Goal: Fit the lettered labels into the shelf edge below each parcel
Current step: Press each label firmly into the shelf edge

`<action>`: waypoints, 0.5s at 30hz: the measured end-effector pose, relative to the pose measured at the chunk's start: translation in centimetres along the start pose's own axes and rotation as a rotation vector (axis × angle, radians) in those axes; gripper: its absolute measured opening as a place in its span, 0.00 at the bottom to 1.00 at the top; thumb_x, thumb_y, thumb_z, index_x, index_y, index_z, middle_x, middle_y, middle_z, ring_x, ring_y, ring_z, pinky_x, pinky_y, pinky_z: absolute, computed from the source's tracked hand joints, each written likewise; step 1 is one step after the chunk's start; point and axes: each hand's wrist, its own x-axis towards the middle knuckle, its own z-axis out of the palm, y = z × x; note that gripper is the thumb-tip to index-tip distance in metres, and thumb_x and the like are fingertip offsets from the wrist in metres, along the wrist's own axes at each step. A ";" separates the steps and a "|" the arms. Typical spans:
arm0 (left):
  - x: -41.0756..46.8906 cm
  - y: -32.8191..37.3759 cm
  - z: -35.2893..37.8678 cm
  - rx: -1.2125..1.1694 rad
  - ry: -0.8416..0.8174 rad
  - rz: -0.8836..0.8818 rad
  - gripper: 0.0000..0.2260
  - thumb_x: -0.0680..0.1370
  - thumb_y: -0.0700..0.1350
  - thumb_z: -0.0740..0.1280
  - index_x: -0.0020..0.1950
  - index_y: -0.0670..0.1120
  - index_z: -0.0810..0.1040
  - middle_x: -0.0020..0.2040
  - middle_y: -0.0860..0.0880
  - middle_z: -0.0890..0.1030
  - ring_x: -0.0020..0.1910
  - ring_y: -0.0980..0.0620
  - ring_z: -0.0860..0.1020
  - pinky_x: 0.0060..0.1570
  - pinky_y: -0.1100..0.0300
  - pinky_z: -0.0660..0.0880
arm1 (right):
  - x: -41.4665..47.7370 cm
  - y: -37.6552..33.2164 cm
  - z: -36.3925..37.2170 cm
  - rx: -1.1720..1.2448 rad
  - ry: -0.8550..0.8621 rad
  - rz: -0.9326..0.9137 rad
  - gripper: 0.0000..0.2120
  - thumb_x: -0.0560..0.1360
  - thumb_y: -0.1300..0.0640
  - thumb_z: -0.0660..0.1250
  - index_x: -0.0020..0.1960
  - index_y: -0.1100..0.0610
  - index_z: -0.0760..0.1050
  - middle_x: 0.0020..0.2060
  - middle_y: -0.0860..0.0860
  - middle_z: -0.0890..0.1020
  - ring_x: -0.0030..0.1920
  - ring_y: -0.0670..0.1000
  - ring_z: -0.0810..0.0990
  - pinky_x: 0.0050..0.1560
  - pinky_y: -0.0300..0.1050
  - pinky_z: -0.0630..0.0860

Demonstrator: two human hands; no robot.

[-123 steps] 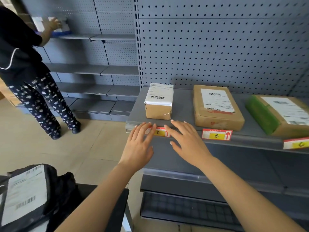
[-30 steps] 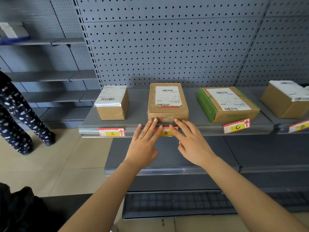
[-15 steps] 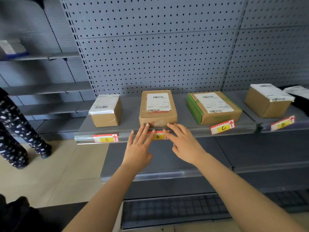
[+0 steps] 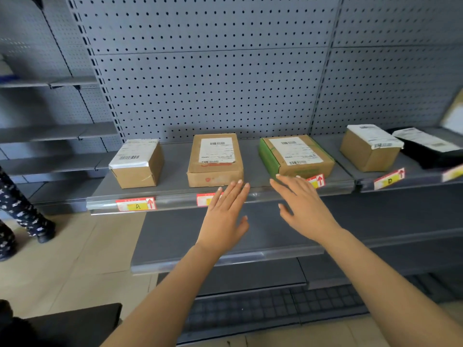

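Both flat, empty, left hand [image 4: 225,216], right hand [image 4: 304,209], label A [image 4: 136,205] level, arrow up

**Q:** Free room, quick?

**A:** Open air across the upper half of the frame, with only the pegboard [image 4: 213,83] behind it. There are bare shelf gaps between the leftmost box [image 4: 137,164] and the second box [image 4: 215,159], and between that and the green-sided box [image 4: 295,156].

**Q:** Blockers?

**A:** The second box sits close to the shelf edge [image 4: 175,200]. Label C [image 4: 318,181] and label D [image 4: 389,180] stick out tilted at centre right. The lower shelf [image 4: 175,236] juts toward the camera below centre. The left hand [image 4: 225,214] covers part of the edge at centre, and the right hand [image 4: 303,206] overlaps label C's left end. A person's legs [image 4: 22,214] stand at the left border, well apart.
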 end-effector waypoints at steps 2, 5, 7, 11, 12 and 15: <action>1.6 2.4 1.1 -0.034 0.004 0.036 0.28 0.75 0.48 0.60 0.75 0.43 0.64 0.73 0.47 0.66 0.74 0.50 0.60 0.73 0.51 0.52 | -1.2 2.3 -1.1 -0.020 -0.002 0.031 0.27 0.72 0.61 0.67 0.70 0.57 0.67 0.67 0.56 0.71 0.66 0.58 0.68 0.71 0.55 0.57; 4.1 5.5 3.3 -0.038 0.020 0.067 0.25 0.75 0.47 0.62 0.73 0.43 0.68 0.70 0.47 0.71 0.71 0.48 0.65 0.73 0.54 0.52 | -2.3 6.3 -2.0 -0.066 -0.003 0.031 0.25 0.72 0.61 0.67 0.69 0.57 0.68 0.64 0.55 0.73 0.64 0.58 0.70 0.70 0.55 0.59; 5.4 7.1 5.0 -0.023 0.026 0.056 0.26 0.75 0.45 0.67 0.72 0.43 0.68 0.69 0.46 0.72 0.70 0.48 0.67 0.73 0.55 0.53 | -2.8 8.8 -2.2 -0.068 -0.006 0.010 0.24 0.72 0.61 0.68 0.68 0.57 0.69 0.63 0.55 0.74 0.63 0.58 0.71 0.69 0.55 0.61; 7.2 9.9 7.9 0.009 0.014 0.001 0.27 0.73 0.43 0.71 0.71 0.43 0.70 0.68 0.46 0.74 0.69 0.47 0.69 0.71 0.53 0.58 | -3.0 12.4 -1.9 -0.020 0.004 -0.085 0.22 0.72 0.62 0.68 0.66 0.58 0.71 0.61 0.55 0.75 0.62 0.56 0.71 0.69 0.54 0.62; 7.7 10.5 8.5 0.018 0.014 -0.011 0.27 0.72 0.42 0.71 0.70 0.42 0.71 0.67 0.46 0.74 0.68 0.47 0.70 0.71 0.52 0.59 | -2.9 13.0 -1.6 -0.006 0.009 -0.111 0.22 0.71 0.62 0.69 0.65 0.58 0.71 0.61 0.55 0.75 0.62 0.55 0.70 0.68 0.54 0.62; 8.7 11.6 9.5 0.057 0.013 -0.064 0.28 0.70 0.40 0.73 0.70 0.42 0.72 0.67 0.45 0.74 0.68 0.47 0.70 0.70 0.52 0.60 | -2.4 14.3 -0.8 0.032 0.018 -0.184 0.23 0.70 0.63 0.70 0.65 0.60 0.72 0.61 0.56 0.76 0.61 0.54 0.68 0.67 0.53 0.63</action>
